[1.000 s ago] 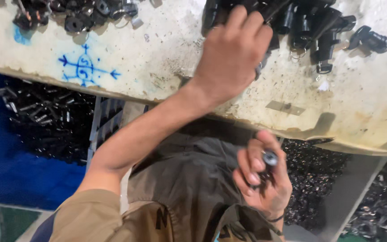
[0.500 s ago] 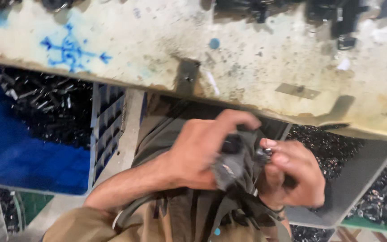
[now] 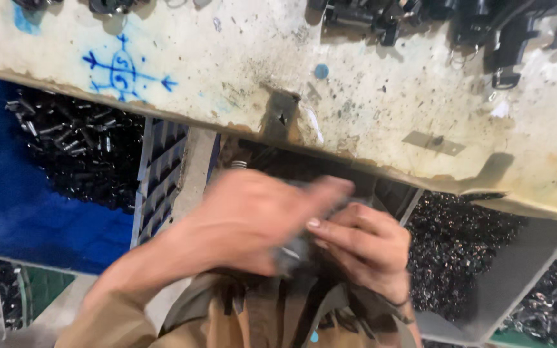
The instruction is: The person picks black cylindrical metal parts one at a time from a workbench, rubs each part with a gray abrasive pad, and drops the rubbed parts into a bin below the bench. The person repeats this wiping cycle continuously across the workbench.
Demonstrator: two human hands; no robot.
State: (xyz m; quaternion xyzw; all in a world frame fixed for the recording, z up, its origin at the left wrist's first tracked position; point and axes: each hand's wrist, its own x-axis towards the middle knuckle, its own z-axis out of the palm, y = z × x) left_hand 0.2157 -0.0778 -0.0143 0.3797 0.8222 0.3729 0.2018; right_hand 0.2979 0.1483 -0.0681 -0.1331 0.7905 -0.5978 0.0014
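Gleaming small dark metal part (image 3: pixel 291 250)

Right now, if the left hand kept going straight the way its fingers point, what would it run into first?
The left hand points rightward at the right hand, so it would meet those fingers and the small dark part pinched between them at once. They already seem to touch, though blur hides the exact contact.

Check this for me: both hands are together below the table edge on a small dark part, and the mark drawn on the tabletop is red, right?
Not quite. The head view shows the drawn mark is blue, not red. The rest holds: left hand and right hand meet below the table edge on a small dark part.
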